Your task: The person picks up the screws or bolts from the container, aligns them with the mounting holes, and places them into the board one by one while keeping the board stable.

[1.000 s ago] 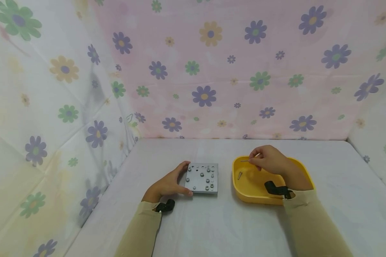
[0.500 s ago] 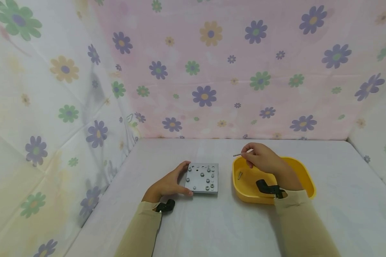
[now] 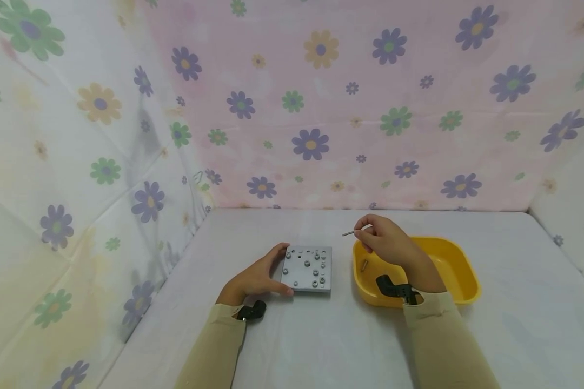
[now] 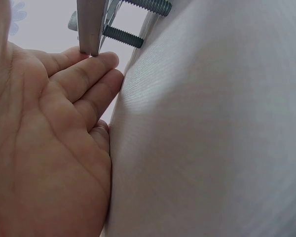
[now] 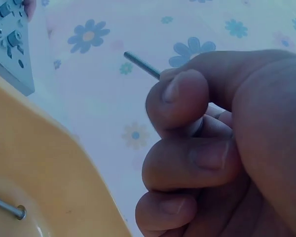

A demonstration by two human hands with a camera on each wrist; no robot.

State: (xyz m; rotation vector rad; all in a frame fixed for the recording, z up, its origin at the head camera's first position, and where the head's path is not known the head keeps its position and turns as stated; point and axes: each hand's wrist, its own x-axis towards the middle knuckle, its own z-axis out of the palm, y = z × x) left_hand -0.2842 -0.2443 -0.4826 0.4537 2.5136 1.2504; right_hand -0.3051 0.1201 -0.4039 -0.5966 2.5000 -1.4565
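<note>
The right hand [image 3: 386, 237] pinches a long screw [image 3: 349, 233] above the yellow tray's [image 3: 462, 281] far-left rim. The left hand [image 3: 255, 278] steadies the metal plate [image 3: 306, 268] on the bench; threading next likely needs alignment with a free hole.

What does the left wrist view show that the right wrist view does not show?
Only the left wrist view shows the left hand with straight fingers against the edge of the metal plate, and threaded screw ends sticking out under that plate. Only the right wrist view shows the right hand pinching a thin screw, plus the yellow tray with one more screw lying in it. Both views share the metal plate and the flowered cloth behind.
</note>
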